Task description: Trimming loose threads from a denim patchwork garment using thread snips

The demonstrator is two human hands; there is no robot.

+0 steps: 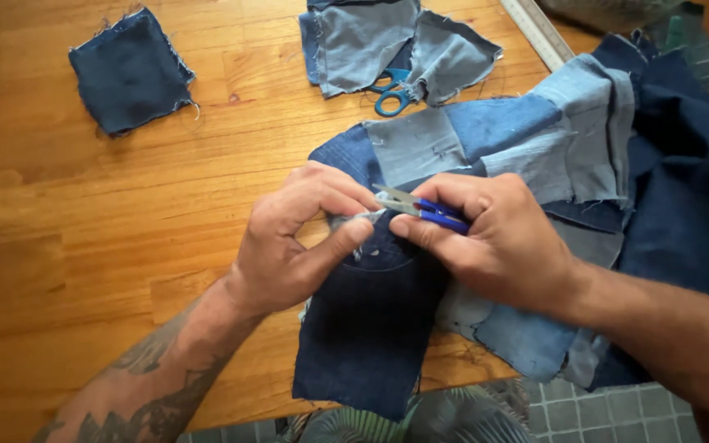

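Note:
My right hand (498, 238) grips small blue-handled thread snips (420, 209), their metal blades pointing left. My left hand (293, 238) pinches the frayed edge of a dark denim patch (367, 328), thumb and fingers closed on the cloth right at the blade tips. That dark patch belongs to a patchwork of denim pieces (535, 139) in light and dark blues, which spreads to the right over the wooden table (84, 246) and hangs over its near edge.
A loose dark denim square (129, 70) lies at the far left. Grey-blue denim scraps (395, 41) sit at the top centre, partly covering blue-handled scissors (391, 94). A metal ruler (539, 31) runs diagonally at the top right. Tiled floor (601, 414) shows below the table edge.

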